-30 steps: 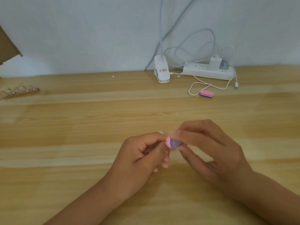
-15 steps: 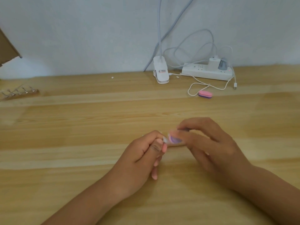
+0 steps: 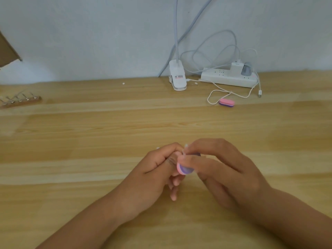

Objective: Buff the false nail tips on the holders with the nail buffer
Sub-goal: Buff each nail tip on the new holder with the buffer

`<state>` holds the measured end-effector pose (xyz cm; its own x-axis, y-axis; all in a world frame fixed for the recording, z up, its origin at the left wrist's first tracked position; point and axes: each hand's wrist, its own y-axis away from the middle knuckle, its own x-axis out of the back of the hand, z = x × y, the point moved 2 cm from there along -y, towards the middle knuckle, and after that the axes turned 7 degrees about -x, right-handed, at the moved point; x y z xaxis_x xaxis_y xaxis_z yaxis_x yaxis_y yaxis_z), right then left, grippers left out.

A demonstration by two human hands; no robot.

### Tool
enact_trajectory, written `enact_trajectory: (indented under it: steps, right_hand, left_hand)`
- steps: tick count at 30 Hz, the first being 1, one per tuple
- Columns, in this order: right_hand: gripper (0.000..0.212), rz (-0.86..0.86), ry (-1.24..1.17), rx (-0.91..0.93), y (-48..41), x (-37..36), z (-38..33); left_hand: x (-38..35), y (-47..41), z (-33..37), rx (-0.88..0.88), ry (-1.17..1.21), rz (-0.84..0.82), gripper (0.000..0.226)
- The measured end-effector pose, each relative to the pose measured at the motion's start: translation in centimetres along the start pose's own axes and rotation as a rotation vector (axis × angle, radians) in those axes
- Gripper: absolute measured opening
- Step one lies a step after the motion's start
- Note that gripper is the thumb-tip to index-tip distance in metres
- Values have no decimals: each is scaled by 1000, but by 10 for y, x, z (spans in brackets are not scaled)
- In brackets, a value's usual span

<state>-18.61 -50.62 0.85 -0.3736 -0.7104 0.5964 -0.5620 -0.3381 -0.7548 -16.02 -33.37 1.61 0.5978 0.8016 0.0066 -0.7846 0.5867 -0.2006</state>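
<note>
I pinch the nail buffer (image 3: 185,170) in my right hand (image 3: 221,169), thumb under and fingers over it, its pink and purple end showing. It lies against the fingertips of my left hand (image 3: 152,175), whose fingers are curled in and pinch the false nail tip (image 3: 185,146); only a pale, blurred bit of that shows just above the buffer. Both hands hover low over the wooden table (image 3: 89,141), near its front middle.

Around the buffer the light, striped planks lie bare on every side. Far beyond it and to the right rests a second buffer (image 3: 226,102), which makes two in all, inside a loop of white cable (image 3: 212,95). Behind that, at the foot of the pale wall (image 3: 89,33), sit one white power strip (image 3: 228,79) with two plugs in it and one white clip lamp base (image 3: 177,78). Two white specks lie along that far edge. Far to the buffer's left stands one wooden rack (image 3: 19,101) with about five thin holders, too blurred to count surely, and above it a corner of cardboard (image 3: 7,51).
</note>
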Motion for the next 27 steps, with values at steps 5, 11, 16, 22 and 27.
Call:
enact_trajectory:
  steps: [5, 11, 16, 22, 27]
  right_hand:
    - [27, 52, 41, -52, -6, 11, 16]
    - [25, -3, 54, 51, -2, 3, 10]
    - [28, 33, 59, -84, -5, 8, 21]
    - [25, -18, 16, -38, -3, 2, 15]
    - [23, -17, -20, -64, -2, 2, 15]
  left_hand:
    - [2, 0, 5, 11, 131, -49, 26]
    - [5, 0, -1, 29, 56, -38, 28]
    - [8, 1, -5, -119, -310, 83, 20]
    - [8, 4, -7, -184, -314, 173, 16]
    - [10, 4, -5, -196, -320, 234, 11]
